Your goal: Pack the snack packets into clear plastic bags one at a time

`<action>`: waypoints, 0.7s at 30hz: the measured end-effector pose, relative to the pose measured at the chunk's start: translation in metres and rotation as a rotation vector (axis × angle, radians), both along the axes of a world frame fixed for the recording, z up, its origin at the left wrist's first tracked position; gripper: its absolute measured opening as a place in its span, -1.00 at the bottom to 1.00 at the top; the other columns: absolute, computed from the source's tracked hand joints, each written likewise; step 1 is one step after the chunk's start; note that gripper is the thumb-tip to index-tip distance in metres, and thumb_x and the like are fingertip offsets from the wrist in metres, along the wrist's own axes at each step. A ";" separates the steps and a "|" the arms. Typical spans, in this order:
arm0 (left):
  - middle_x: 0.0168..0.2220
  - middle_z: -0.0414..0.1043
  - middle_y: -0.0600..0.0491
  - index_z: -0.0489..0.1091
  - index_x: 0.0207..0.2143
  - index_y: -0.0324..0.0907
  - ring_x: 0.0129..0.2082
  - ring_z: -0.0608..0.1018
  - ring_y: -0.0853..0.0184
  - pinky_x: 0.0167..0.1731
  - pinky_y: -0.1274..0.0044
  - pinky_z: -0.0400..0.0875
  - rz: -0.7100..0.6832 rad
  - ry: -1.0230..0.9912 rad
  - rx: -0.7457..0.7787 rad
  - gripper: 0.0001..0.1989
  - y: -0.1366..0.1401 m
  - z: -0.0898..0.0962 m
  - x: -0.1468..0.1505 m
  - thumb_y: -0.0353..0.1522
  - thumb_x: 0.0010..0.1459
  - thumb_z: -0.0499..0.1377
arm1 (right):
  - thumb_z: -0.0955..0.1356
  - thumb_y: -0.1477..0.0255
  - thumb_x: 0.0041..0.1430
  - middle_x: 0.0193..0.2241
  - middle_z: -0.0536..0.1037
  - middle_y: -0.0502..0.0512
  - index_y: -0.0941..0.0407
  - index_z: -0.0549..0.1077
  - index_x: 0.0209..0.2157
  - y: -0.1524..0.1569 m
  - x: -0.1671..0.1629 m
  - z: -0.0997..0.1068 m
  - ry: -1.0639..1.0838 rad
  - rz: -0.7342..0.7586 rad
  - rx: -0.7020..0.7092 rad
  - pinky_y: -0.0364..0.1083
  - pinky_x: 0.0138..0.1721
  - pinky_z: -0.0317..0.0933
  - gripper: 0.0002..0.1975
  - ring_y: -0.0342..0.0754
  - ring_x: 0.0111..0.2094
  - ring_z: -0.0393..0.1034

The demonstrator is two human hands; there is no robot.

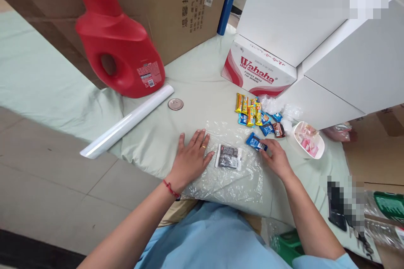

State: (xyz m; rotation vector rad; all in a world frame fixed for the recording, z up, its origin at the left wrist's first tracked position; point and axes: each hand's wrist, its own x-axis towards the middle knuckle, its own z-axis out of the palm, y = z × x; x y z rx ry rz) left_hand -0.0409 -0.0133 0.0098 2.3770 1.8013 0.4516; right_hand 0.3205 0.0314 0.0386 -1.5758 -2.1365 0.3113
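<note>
1. From my remote seat I see the right hand (276,159) with thumb and fingertips nearly together, pinching the near end of a small blue wrapped snack packet (253,141); whether it is lifted, I cannot tell.
2. Left of that grip, a flat grey-and-white rectangular packet (229,156) lies on a crinkled clear plastic sheet (246,185). Beyond it, the left hand (192,157) rests palm down, fingers spread, gripping nothing, on the sheet's left part.
3. I judge that the slick wrapper could slip, since only one end is pinched. Thin film could bunch if the left palm shifts.
4. Just beyond the grip, a cluster of yellow and blue wrapped snacks (251,111) crowds the way; to its right, an oval white plastic tub (322,151) could be knocked.
5. Toward the wearer, the edge of the pale green cloth (205,88) is near; the roomier path runs leftward, low over the sheet.
</note>
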 end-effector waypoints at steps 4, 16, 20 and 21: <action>0.50 0.07 -0.17 0.16 0.46 -0.16 0.50 0.18 -0.01 0.44 -0.15 -0.22 -0.002 0.008 -0.005 -0.38 0.001 0.003 0.000 -0.12 0.48 -0.08 | 0.32 0.17 0.38 0.06 0.58 0.30 0.08 0.59 0.04 -0.006 0.006 -0.010 -0.060 -0.040 0.052 0.31 0.20 0.30 -0.62 0.25 0.13 0.41; 0.52 0.02 -0.11 0.10 0.48 -0.14 0.52 0.14 0.07 0.45 -0.13 -0.26 0.006 0.030 -0.055 -0.39 0.002 0.003 0.001 -0.14 0.52 -0.21 | 0.34 0.18 0.33 -0.02 0.61 0.30 0.11 0.56 0.12 -0.013 0.003 -0.005 -0.036 -0.150 0.030 0.27 0.14 0.32 -0.55 0.24 0.03 0.43; 0.52 0.03 -0.11 0.08 0.49 -0.14 0.52 0.13 0.07 0.45 -0.14 -0.25 0.005 0.026 -0.059 -0.40 0.002 0.003 0.001 -0.16 0.52 -0.21 | 0.39 0.17 0.32 0.00 0.62 0.22 0.04 0.55 0.12 -0.032 -0.018 0.018 0.165 -0.170 0.032 0.20 0.13 0.36 -0.58 0.17 0.03 0.48; 0.52 0.04 -0.12 0.07 0.50 -0.13 0.52 0.14 0.06 0.44 -0.14 -0.25 0.005 0.025 -0.060 -0.39 0.002 0.003 0.001 -0.16 0.51 -0.19 | 0.39 0.18 0.32 0.01 0.61 0.21 0.03 0.54 0.13 -0.036 -0.029 0.023 0.199 -0.131 0.013 0.19 0.14 0.36 -0.59 0.16 0.04 0.48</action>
